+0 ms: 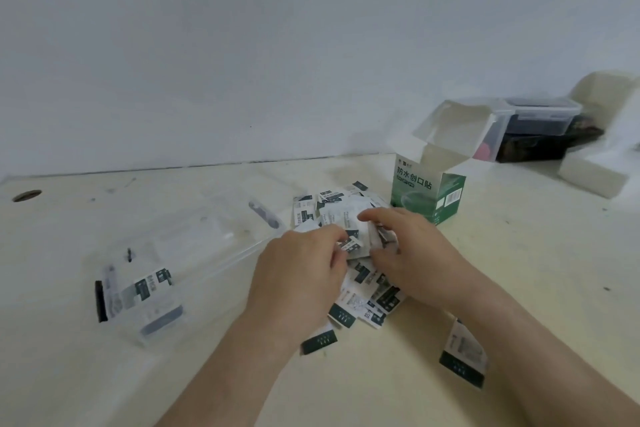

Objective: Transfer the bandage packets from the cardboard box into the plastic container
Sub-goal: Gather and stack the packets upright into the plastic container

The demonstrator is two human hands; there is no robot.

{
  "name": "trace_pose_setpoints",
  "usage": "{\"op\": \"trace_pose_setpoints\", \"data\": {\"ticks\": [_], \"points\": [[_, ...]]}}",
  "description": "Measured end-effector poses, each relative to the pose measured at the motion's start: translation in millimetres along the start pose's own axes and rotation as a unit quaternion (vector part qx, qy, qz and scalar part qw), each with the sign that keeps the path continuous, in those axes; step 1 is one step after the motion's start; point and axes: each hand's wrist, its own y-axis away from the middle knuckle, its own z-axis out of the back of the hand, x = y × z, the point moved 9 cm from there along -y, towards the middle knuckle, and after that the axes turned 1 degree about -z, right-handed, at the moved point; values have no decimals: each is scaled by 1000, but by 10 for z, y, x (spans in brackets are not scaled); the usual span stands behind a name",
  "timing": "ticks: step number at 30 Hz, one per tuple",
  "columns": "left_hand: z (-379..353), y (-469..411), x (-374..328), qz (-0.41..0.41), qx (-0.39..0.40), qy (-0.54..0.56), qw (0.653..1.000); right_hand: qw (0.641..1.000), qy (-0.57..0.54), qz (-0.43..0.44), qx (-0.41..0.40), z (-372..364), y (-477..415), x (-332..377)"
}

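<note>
The bandage packets [349, 218] lie in a loose heap on the surface [519, 270], spilled out just left of the green cardboard box [427, 196], which stands upright with its top flaps open. They look like thin, flat paper sachets: light, floppy, probably slick against each other, so a heap like this should slide and fan out rather than lift as a block. Best bet, by my reading, is to pinch a small stack across its flat faces, or rake several together first and squeeze the edges square.

And that seems to be what is happening. The left hand [304, 263] curls its grip around a few packets at the middle of the pile, fingers bent inward on them. The right hand [408, 250] has its grip closed on the same bundle from the other side, forefinger stretched over the top.

Strays sit nearer: one dark-ended packet [319, 341] by the left wrist, another [464, 354] near the right forearm.

Off to the left waits the clear plastic container [145, 295], already holding a couple of packets. A second clear tub [485, 128] stands far right.
</note>
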Motion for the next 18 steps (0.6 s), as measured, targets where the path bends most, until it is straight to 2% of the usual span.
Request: {"op": "trace_pose_setpoints", "data": {"ticks": [6,8,9,10,11,13,14,15,16,18], "points": [[148,-17,-17,-43,-73,28,996,995,45,-19,-85,59,11,-23],[269,11,-24,-50,-137,56,988,991,-10,-11,-131,157,35,16],[344,27,6,-40,-179,87,979,985,-91,-23,-143,197,45,-6],[394,42,64,-18,-211,142,967,969,-207,-45,-128,191,43,-42],[405,49,129,10,-225,213,951,933,-345,-63,-80,123,36,-33],[324,52,187,60,-206,358,909,814,-573,-90,32,-83,57,93],[250,49,172,76,-184,410,890,763,-635,-99,65,-155,80,162],[185,44,134,83,-158,432,884,734,-666,-103,81,-209,95,207],[138,46,84,81,-135,433,887,725,-676,-105,85,-243,101,237],[149,58,-4,47,-125,353,926,731,-671,-109,58,-225,91,211]]}}
